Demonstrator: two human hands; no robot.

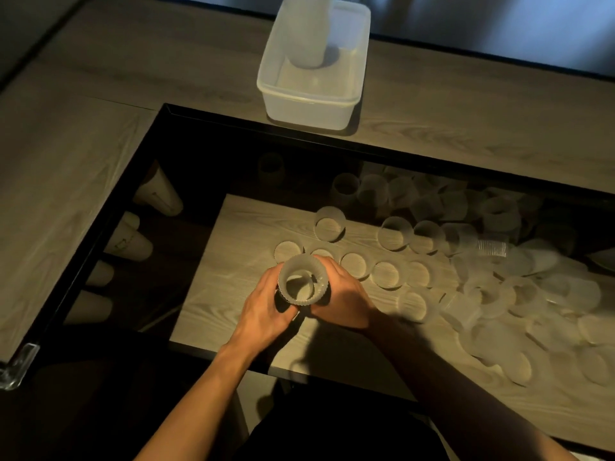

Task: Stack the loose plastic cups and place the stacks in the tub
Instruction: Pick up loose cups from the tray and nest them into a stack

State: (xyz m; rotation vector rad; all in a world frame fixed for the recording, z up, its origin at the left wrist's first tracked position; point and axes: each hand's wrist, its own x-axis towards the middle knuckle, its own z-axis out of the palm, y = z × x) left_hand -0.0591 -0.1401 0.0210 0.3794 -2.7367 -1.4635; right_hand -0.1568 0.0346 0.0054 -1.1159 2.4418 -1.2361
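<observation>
Gripping a frosted, ribbed plastic cup stack (301, 285) between them: left hand (266, 309) on its left, right hand (344, 296) on its right.

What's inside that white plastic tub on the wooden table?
One tall stack of frosted plastic cups stands in the white plastic tub. Its top is cut off by the picture's edge, so the cup count stays hidden.

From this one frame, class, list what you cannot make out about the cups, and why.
Head view: stack in the tub, top cut off by the frame edge; height unknown.
Head view: held cups, sides covered by left hand and right hand; count hidden.
Head view: loose cups at right, blurred and dim; uncountable.
</observation>
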